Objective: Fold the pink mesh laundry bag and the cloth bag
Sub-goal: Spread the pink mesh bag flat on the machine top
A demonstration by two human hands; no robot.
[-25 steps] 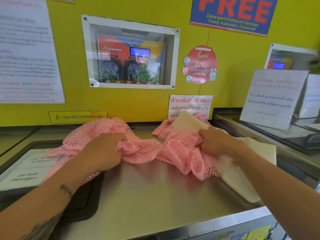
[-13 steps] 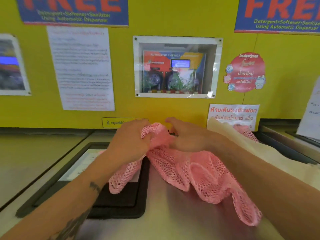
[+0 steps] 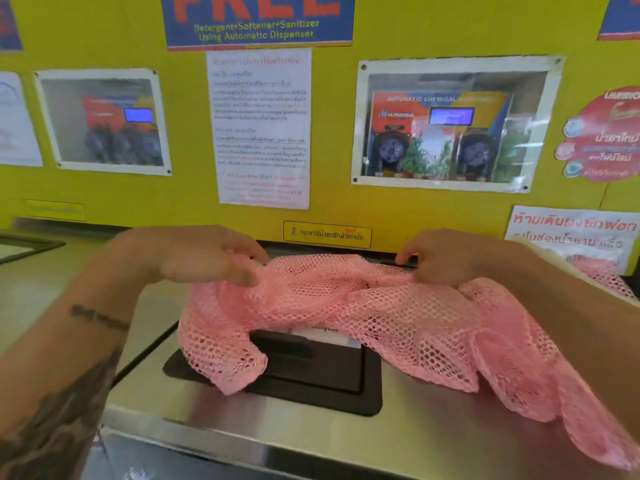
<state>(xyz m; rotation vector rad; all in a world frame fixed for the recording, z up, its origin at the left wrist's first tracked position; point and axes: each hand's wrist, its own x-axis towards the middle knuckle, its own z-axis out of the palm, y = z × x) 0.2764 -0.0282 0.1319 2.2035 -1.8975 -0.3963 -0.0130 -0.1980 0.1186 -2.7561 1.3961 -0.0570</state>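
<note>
The pink mesh laundry bag (image 3: 363,313) hangs stretched between my two hands over the steel machine top (image 3: 311,441). My left hand (image 3: 204,254) pinches its upper left edge. My right hand (image 3: 446,258) grips its upper right edge near the wall. The bag's lower part drapes down onto the steel surface at the right and over a black lid (image 3: 322,379). A strip of the cream cloth bag (image 3: 554,252) shows just past my right forearm; most of it is hidden.
A yellow wall (image 3: 346,209) with posters and windowed dispenser boxes stands directly behind the machine top. Another machine top (image 3: 52,271) lies to the left across a gap. The steel front edge (image 3: 242,441) runs close below.
My hands have spread apart from a bunched grip at the middle, pulling the mesh bag out wide. The view has swung left, so the cloth bag has slid nearly out of sight.
</note>
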